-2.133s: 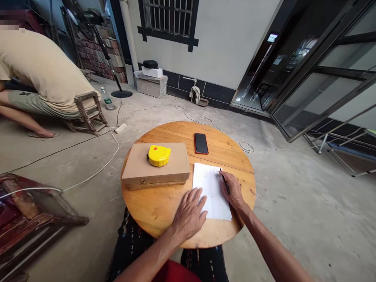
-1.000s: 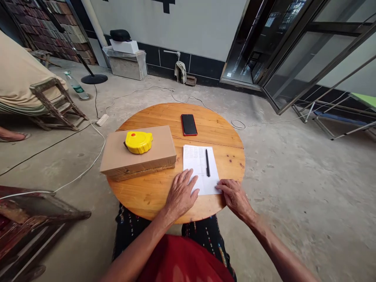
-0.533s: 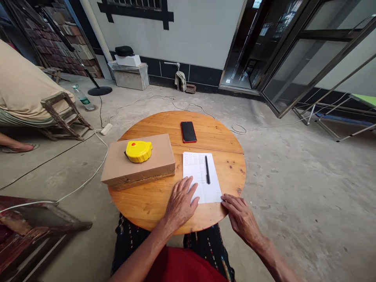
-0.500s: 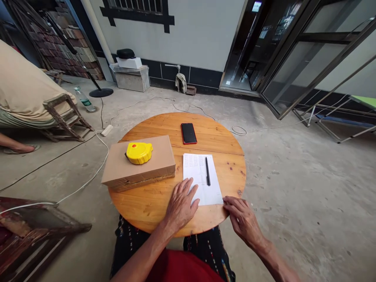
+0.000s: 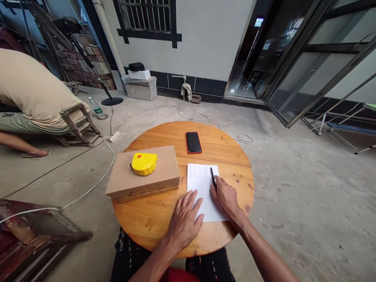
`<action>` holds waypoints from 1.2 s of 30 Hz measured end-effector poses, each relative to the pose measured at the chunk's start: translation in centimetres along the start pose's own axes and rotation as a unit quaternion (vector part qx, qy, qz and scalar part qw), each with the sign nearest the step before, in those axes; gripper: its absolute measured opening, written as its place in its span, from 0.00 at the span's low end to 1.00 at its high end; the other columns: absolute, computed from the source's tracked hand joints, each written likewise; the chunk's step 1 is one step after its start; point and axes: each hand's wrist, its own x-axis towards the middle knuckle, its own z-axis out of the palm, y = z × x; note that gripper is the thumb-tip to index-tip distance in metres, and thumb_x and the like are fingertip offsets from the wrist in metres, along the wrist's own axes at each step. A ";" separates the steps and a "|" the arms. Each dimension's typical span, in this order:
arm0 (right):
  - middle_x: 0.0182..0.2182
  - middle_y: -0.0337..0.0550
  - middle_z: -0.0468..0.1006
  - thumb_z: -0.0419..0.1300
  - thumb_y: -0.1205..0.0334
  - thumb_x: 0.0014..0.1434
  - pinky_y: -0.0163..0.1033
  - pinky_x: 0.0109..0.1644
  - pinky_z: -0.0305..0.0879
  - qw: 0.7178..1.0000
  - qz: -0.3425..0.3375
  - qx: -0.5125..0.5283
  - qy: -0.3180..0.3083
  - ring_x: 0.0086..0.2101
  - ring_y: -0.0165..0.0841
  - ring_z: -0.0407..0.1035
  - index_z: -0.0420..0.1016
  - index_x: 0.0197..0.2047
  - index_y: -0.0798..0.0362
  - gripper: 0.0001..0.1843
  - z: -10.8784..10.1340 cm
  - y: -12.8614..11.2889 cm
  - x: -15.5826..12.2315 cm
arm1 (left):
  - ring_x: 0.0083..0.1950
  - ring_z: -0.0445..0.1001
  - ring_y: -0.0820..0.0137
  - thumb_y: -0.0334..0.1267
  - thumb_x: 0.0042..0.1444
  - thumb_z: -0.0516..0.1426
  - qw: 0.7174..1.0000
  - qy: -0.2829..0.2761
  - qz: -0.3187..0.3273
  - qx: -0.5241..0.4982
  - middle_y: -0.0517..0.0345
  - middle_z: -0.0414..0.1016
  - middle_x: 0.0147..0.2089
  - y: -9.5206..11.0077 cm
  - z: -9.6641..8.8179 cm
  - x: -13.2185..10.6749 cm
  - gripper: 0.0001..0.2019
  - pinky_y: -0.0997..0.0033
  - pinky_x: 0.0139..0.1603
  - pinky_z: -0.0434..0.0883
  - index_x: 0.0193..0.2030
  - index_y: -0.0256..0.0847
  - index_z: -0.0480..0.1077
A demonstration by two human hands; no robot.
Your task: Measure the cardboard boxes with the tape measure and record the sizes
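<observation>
A white sheet of paper point(image 5: 202, 199) with rows of small writing near its top lies on the round wooden table point(image 5: 141, 225). My left hand point(image 5: 186, 215) rests flat on the sheet's left edge and the table, fingers spread. On the paper's right side, my right hand point(image 5: 225, 196) has its fingers closed around the lower part of a black pen point(image 5: 213, 177). The pen's upper end still lies low over the sheet; its lower end is hidden by the fingers.
A cardboard box point(image 5: 164, 164) on the table's left bears a yellow tape measure point(image 5: 143, 163). Behind the paper lies a red-edged phone point(image 5: 193, 142). At left, a person point(image 5: 32, 90) bends near a small wooden stool point(image 5: 80, 123). Cables point(image 5: 88, 192) cross the floor.
My right hand has moved from the paper's lower right corner up and left onto the pen and closed on it. My left hand stays on the paper. The view has tilted up slightly.
</observation>
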 end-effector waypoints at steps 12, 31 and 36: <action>0.41 0.47 0.81 0.52 0.59 0.65 0.38 0.33 0.58 1.000 0.018 0.017 0.006 0.36 0.39 0.76 0.71 0.54 0.53 0.17 0.7 1.8 0.4 | 0.72 0.54 0.57 0.36 0.60 0.56 1.000 0.006 0.002 0.002 0.50 0.59 0.71 0.0 0.1 -0.1 0.22 0.49 0.69 0.59 0.62 0.43 0.66; 0.31 0.45 0.77 0.52 0.50 0.60 0.40 0.36 0.64 0.968 0.022 0.240 0.071 0.29 0.36 0.70 0.76 0.49 0.58 0.24 1.5 4.0 0.3 | 0.74 0.48 0.53 0.39 0.58 0.57 1.000 0.007 0.000 -0.010 0.45 0.53 0.73 0.0 -0.7 -0.3 0.27 0.45 0.68 0.59 0.65 0.40 0.63; 0.34 0.46 0.78 0.51 0.50 0.60 0.41 0.36 0.64 0.968 0.037 0.230 0.096 0.28 0.35 0.70 0.77 0.47 0.56 0.22 0.8 3.5 -0.2 | 0.74 0.47 0.52 0.40 0.58 0.57 1.000 -0.007 0.001 -0.013 0.44 0.52 0.73 0.0 -1.0 -0.2 0.28 0.45 0.69 0.58 0.66 0.39 0.62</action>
